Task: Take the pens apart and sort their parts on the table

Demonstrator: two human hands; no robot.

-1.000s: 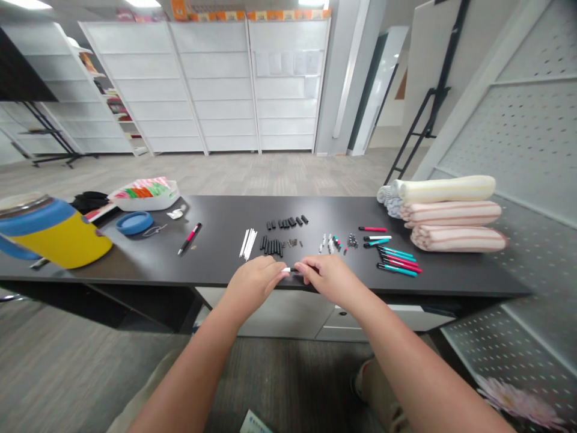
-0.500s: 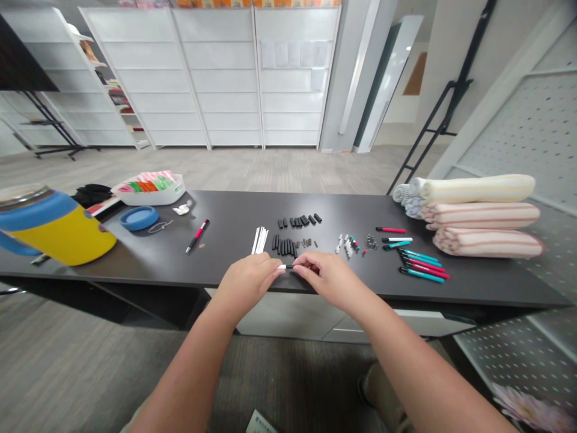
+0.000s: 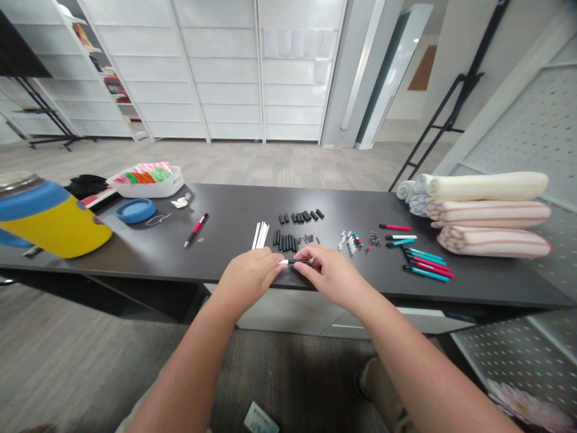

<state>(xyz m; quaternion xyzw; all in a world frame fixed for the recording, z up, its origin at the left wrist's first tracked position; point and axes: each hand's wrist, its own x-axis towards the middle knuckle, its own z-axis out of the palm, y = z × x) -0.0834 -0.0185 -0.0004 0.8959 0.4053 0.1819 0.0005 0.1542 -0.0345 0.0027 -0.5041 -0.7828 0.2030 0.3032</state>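
Observation:
Both my hands meet over the front edge of the black table [image 3: 135, 252]. My left hand [image 3: 250, 278] pinches the white end of a thin pen part [image 3: 294, 261]. My right hand [image 3: 327, 275] pinches its black end, so both hold the same piece. Just behind them lie a bundle of white refill tubes [image 3: 260, 235], two rows of black pen sleeves [image 3: 285, 242], small caps and tips [image 3: 350, 242] and several finished teal and red pens [image 3: 426, 264].
A yellow and blue jug [image 3: 47, 219] lies at the left. A blue round lid [image 3: 135, 210], a white tray of coloured items [image 3: 148, 180] and a red-black pen [image 3: 196, 230] sit left of centre. Rolled striped towels [image 3: 489, 210] are stacked at the right.
The head camera tilted and shifted, so the table sits a little higher in view. My hands stayed together on the pen part, with more of its black length showing now.

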